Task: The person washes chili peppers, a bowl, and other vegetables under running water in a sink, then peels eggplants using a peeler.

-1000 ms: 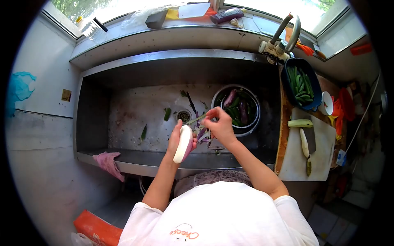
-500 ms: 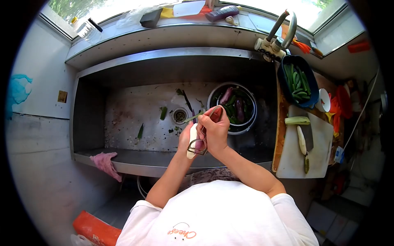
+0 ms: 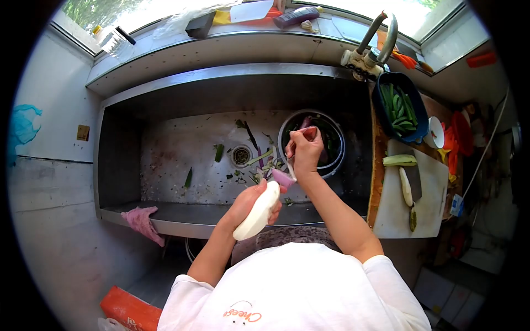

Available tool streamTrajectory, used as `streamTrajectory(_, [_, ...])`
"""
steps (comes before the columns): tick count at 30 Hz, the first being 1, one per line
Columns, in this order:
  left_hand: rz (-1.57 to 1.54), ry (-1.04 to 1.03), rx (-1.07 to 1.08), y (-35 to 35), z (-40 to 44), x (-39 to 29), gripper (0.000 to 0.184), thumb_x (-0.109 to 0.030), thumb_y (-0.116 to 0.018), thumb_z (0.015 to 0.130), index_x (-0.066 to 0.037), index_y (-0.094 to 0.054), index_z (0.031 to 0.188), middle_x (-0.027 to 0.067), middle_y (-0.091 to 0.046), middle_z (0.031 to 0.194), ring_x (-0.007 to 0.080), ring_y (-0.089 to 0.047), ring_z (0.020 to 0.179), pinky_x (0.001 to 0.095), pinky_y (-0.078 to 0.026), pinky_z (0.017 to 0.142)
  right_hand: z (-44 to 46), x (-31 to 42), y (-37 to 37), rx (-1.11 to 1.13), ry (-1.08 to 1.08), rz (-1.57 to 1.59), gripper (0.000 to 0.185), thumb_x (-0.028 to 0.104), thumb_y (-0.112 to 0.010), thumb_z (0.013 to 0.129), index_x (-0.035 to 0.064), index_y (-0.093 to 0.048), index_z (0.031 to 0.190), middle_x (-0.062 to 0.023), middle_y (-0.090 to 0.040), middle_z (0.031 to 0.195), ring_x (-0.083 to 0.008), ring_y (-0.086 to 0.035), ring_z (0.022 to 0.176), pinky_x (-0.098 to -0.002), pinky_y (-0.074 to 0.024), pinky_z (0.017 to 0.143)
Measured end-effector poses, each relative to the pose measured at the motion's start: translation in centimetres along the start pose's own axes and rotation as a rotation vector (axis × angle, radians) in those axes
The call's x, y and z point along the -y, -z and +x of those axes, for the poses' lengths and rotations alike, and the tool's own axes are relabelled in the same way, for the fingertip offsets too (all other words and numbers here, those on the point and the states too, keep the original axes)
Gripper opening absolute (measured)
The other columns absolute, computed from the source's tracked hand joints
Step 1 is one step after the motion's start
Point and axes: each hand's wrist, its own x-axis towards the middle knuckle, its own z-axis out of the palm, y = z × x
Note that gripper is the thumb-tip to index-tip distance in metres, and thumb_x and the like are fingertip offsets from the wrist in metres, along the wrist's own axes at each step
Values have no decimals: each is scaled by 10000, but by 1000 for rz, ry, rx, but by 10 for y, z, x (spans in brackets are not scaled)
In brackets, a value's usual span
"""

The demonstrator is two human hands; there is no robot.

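Note:
My left hand (image 3: 249,205) is closed around a mostly peeled, white eggplant (image 3: 257,216), tilted over the sink's front edge. At its far end shows a purple patch of skin (image 3: 282,177); whether it is still attached, I cannot tell. My right hand (image 3: 307,150) is closed on a peeler (image 3: 289,166), whose thin metal frame is close to that purple patch; the fingers hide most of it. Beyond the right hand, a round metal pot (image 3: 342,144) holds dark vegetables and a purple eggplant (image 3: 306,122), partly covered by the hand.
Peel scraps (image 3: 255,138) lie around the drain (image 3: 241,156) in the metal sink (image 3: 165,132). On the right, a cutting board (image 3: 386,212) carries a knife (image 3: 414,185) and peeled vegetables. Behind it are a blue basin (image 3: 424,132) of green pieces and a faucet (image 3: 364,63).
The eggplant has swung towards me and left, showing more of its white side. My right hand has moved up and right with the peeler, away from my left hand.

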Motion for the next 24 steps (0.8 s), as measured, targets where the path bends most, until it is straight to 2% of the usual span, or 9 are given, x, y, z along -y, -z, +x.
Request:
streamTrajectory(3, [-31,-192,-141,12,10,-3,569,-488,-281,993,3,-492,1190,100,-569,782,184,-563,611,306,-496,565,-7,14,-5,41,52,-103,187,-15,-621,799,66,-453,785,-21,-499,600,-101,-448,393,-242,-364,349])
streamTrajectory(7, [-87,-216,-227,8,13,-9,644,-556,-287,967,-6,-443,1262,87,-543,837,167,-524,659,264,-492,584,-24,12,-11,182,280,-413,201,0,-654,801,70,-466,789,-6,-497,607,-80,-469,439,-227,-364,368])
streamTrajectory(9, [-88,-230,-228,4,11,-10,622,-553,-308,965,-14,-455,1238,82,-537,816,174,-510,662,262,-459,548,-25,21,-16,160,46,-241,199,8,-657,798,75,-470,795,-9,-499,607,-89,-469,435,-230,-362,371])
streamTrajectory(11, [-75,-259,-242,13,12,-4,614,-557,-319,961,-17,-470,1212,77,-532,799,175,-500,654,257,-436,524,-20,27,-19,-21,-307,187,203,19,-665,794,80,-472,792,-20,-505,598,-109,-459,403,-233,-363,375])
streamTrajectory(14, [-195,-226,-222,25,17,-3,584,-541,-337,963,-30,-471,1213,73,-543,790,166,-499,644,247,-405,502,-26,29,-22,78,-118,27,197,22,-656,803,85,-470,792,-32,-511,595,-133,-456,385,-239,-377,387])
streamTrajectory(17, [-272,-217,-251,11,16,-5,519,-510,-353,971,-33,-506,1105,79,-553,773,163,-503,639,286,-432,525,-37,26,-25,121,-159,77,188,0,-631,810,74,-459,794,-30,-507,592,-124,-460,388,-242,-373,373])
streamTrajectory(20, [-311,-192,-116,22,22,1,478,-504,-352,974,-71,-547,918,59,-559,735,160,-495,595,276,-423,502,-66,28,-33,211,-252,75,188,-18,-627,804,56,-454,789,-26,-503,596,-97,-457,388,-237,-357,359])
streamTrajectory(23, [-171,-223,-250,25,28,6,495,-514,-328,975,-102,-529,790,32,-541,667,163,-464,521,256,-374,449,-75,24,-34,253,-215,19,181,-21,-608,811,56,-445,795,-23,-494,585,-90,-436,380,-231,-350,362])
streamTrajectory(24, [-130,-246,-340,20,30,9,496,-517,-317,974,-104,-515,785,29,-498,613,160,-422,465,250,-309,406,-73,23,-33,245,-178,22,179,-27,-596,812,60,-440,793,-29,-488,578,-102,-434,376,-237,-344,360])
